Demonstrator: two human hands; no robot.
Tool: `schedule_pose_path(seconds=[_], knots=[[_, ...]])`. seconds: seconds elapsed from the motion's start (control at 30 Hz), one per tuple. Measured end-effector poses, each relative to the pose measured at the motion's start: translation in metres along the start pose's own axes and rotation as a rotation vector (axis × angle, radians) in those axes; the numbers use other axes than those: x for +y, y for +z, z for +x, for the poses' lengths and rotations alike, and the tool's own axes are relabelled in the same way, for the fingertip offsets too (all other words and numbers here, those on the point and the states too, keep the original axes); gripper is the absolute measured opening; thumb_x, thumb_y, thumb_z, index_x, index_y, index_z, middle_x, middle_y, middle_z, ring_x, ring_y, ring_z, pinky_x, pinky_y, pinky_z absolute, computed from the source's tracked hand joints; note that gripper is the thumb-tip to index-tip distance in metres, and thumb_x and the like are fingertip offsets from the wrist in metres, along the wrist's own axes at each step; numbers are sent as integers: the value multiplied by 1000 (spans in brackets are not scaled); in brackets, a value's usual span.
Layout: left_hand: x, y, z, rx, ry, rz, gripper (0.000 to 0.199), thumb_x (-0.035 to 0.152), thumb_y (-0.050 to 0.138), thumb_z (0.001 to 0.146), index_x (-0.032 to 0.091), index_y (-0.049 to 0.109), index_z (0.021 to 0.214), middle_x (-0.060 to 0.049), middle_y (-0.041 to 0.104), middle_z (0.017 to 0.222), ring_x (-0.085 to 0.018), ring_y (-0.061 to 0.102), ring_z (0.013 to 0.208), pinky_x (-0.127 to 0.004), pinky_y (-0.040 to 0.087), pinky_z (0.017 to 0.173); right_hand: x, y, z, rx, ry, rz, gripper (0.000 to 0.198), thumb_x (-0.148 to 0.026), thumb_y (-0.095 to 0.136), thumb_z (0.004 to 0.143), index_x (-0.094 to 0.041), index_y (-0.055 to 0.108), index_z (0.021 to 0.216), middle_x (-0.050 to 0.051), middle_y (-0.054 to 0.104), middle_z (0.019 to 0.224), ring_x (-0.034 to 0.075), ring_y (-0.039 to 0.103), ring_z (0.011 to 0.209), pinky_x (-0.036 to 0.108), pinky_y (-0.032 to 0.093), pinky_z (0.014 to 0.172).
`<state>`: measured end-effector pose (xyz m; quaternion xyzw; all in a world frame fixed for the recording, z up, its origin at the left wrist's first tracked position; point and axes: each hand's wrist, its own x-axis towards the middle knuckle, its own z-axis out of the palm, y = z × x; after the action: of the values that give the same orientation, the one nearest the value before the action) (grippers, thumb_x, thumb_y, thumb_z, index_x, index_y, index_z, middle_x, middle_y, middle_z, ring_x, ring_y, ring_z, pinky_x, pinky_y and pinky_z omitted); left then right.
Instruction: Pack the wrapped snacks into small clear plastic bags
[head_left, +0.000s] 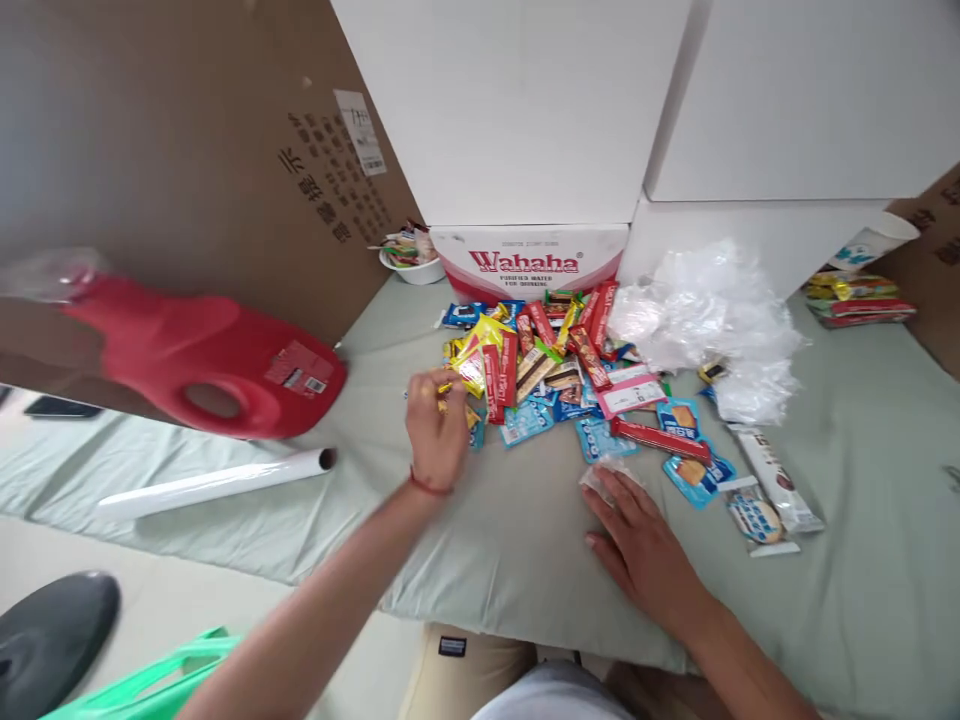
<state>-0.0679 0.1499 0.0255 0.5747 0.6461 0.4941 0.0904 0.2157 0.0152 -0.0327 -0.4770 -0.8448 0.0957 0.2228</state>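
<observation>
Head view: a pile of wrapped snacks (534,365) lies in the middle of the cloth-covered surface (525,530), its back pressed close to a Wahaha carton (529,262), leaving little room there. The left hand (436,435) is at the pile's left edge, fingers curled nearly together with a scrap of yellow wrapper at the tips; whether they grip it I cannot tell. The right hand (643,545) lies low before the pile, fingers extended and slightly parted, the tips on a crumpled piece of clear plastic (609,478) without closing round it.

Bare cloth runs between the two hands and forward to the near edge, giving open room in front of the pile. On the right, a heap of clear bags (705,315) crowds the back of the pile, and a white-wrapped bar (776,478) and a round biscuit packet (756,517) lie just beyond the right hand; past them the cloth is open. Leftward, a bare strip separates the pile from a red jug (217,360) and a white roll (217,482), which lies near the front edge. Tall white boxes (525,110) bound the space behind.
</observation>
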Motion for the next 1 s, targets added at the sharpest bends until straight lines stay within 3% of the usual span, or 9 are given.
schedule_pose_path(seconds=[0.1, 0.23, 0.33, 0.43, 0.57, 0.67, 0.77, 0.87, 1.0], knots=[[-50, 6, 99, 4, -106, 191, 16, 25, 49, 94, 20, 64, 95, -9, 65, 104, -24, 63, 101, -39, 50, 100, 9, 11, -2, 29, -35, -23, 48, -27, 54, 103, -26, 57, 150, 9, 58, 153, 30, 51, 144, 52, 49, 117], [-103, 27, 210, -134, -139, 437, 36, 13, 52, 86, 12, 64, 121, -18, 62, 131, -30, 62, 117, -45, 43, 112, 15, 14, -4, 66, -87, -22, 49, -20, 54, 100, -26, 59, 148, 8, 65, 146, 28, 59, 136, 48, 53, 110], [-123, 52, 260, -253, -106, 461, 63, 8, 58, 79, 11, 54, 141, -19, 53, 149, -33, 53, 135, -47, 36, 119, 19, 12, -1, 79, -124, -47, 50, -20, 55, 97, -26, 61, 147, 6, 67, 143, 27, 63, 131, 45, 57, 102], [-134, 78, 280, -295, -103, 409, 70, 7, 64, 72, 11, 54, 142, -18, 48, 155, -32, 50, 139, -42, 36, 119, 22, 9, 3, 80, -158, -80, 49, -22, 56, 95, -27, 64, 144, 4, 68, 142, 26, 65, 128, 42, 57, 98], [-146, 91, 275, -194, -99, 278, 48, 15, 63, 76, 10, 63, 124, -13, 52, 146, -27, 53, 135, -37, 36, 115, 23, 8, 4, 76, -164, -69, 49, -21, 56, 94, -26, 66, 141, 3, 68, 142, 25, 65, 129, 42, 56, 99], [-150, 79, 253, -132, -88, 170, 31, 21, 45, 88, 8, 67, 106, -5, 61, 121, -19, 55, 130, -31, 36, 108, 23, 8, 3, 69, -145, -32, 49, -19, 56, 94, -25, 65, 141, 3, 67, 143, 25, 64, 129, 42, 56, 99], [-146, 51, 220, -109, -20, 119, 25, 21, 47, 88, 10, 69, 94, -3, 64, 102, -18, 59, 118, -29, 39, 101, 23, 10, 1, 81, -125, 3, 45, -18, 55, 95, -26, 67, 138, 4, 68, 142, 26, 64, 129, 43, 56, 100], [-134, 14, 178, -145, 51, 297, 15, 24, 59, 85, 16, 69, 91, -8, 69, 107, -25, 63, 113, -34, 45, 99, 22, 12, 0, 123, -98, 40, 41, -16, 54, 96, -25, 68, 134, 5, 69, 140, 26, 64, 129, 43, 55, 102], [-109, -44, 117, -159, 121, 409, 22, 35, 56, 91, 20, 71, 96, -14, 70, 115, -32, 65, 116, -40, 49, 98, 17, 14, -1, 131, -46, 78, 38, -13, 52, 98, -25, 70, 130, 7, 69, 139, 25, 62, 130, 44, 55, 106]])
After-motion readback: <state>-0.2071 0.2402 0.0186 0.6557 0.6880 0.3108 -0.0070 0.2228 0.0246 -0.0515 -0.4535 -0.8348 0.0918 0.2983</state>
